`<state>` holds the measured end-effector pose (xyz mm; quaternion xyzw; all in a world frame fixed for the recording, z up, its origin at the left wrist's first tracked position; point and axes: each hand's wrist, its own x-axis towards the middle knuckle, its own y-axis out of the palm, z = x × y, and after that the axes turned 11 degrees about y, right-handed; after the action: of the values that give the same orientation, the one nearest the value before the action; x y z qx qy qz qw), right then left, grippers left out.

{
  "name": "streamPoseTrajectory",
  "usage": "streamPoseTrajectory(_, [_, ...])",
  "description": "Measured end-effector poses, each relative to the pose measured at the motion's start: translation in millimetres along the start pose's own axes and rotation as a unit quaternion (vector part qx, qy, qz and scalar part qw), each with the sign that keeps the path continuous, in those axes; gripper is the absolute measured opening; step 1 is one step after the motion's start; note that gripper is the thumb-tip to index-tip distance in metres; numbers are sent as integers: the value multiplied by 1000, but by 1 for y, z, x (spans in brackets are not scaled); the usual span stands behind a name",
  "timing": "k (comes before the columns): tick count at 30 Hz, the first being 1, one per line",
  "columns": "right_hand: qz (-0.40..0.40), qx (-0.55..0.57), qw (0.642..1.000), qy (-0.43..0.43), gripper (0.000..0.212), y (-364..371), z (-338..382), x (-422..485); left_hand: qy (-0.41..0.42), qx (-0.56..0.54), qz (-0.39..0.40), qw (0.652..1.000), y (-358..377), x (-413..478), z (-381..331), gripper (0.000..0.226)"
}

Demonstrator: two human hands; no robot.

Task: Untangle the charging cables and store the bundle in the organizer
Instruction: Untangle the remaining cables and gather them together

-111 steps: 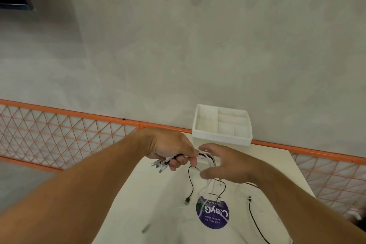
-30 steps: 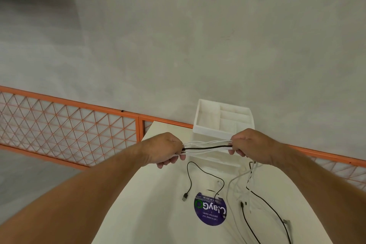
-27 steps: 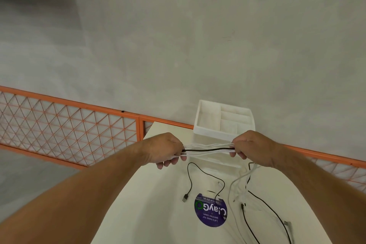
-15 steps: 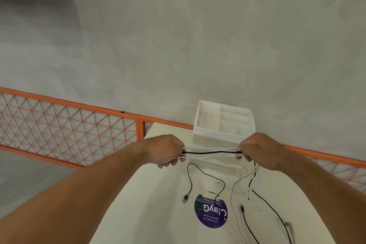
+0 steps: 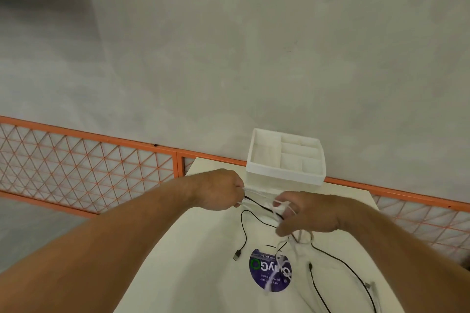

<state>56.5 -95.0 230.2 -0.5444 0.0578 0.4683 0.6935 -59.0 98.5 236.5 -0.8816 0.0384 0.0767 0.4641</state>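
My left hand [image 5: 220,189] grips one end of a bundle of white and black charging cables [image 5: 259,202] above the white table [image 5: 193,262]. My right hand [image 5: 305,213] holds the same bundle a short way to the right, fingers curled round a bend in it. Loose cable tails [image 5: 338,262] hang from my right hand onto the table. A separate black cable [image 5: 243,234] with a plug end lies on the table below my hands. The white organizer [image 5: 284,174], with several compartments, stands at the table's far edge behind my hands.
A round purple sticker [image 5: 267,274] is on the table near me. An orange mesh railing [image 5: 89,160] runs behind the table, with grey concrete floor beyond it.
My right hand has come back toward my left and dropped lower, so the stretched cable span between them is now short and bent. The loose tails swung with it.
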Motion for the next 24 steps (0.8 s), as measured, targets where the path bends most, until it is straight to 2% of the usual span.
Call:
streamPoseTrajectory(2, [-21, 35, 997, -67, 69, 16, 15, 5, 10, 31, 9, 999, 1, 2, -8, 31])
streamPoseTrajectory(4, [-72, 43, 988, -131, 43, 33, 24, 17, 17, 62, 16, 998, 3, 3, -14, 30])
streamPoseTrajectory(5, [-93, 47, 985, -138, 24, 40, 27, 20, 19, 73, 17, 997, 3, 3, -14, 31])
streamPoseTrajectory(6, [-99, 58, 985, -132, 15, 46, 30, 23, 21, 82, 16, 996, 3, 2, -13, 31])
streamPoseTrajectory(9, [-103, 86, 986, -100, 30, 53, 31, 28, 33, 89, 18, 995, 1, -4, -6, 32])
streamPoseTrajectory(13, [-191, -15, 975, -114, 37, 49, 34, 26, 61, 172, 56, 982, 6, -9, -1, 39])
streamPoseTrajectory(16, [-237, -96, 963, -84, 37, 46, 33, 27, 69, 246, 68, 964, 8, -9, 1, 42])
streamPoseTrajectory(19, [-270, -142, 950, -65, 32, 41, 35, 27, 79, 294, 47, 951, 4, -7, 5, 41])
streamPoseTrajectory(24, [-327, -159, 930, -46, 26, 22, 25, 25, 69, 314, 0, 947, -18, -18, 25, 37])
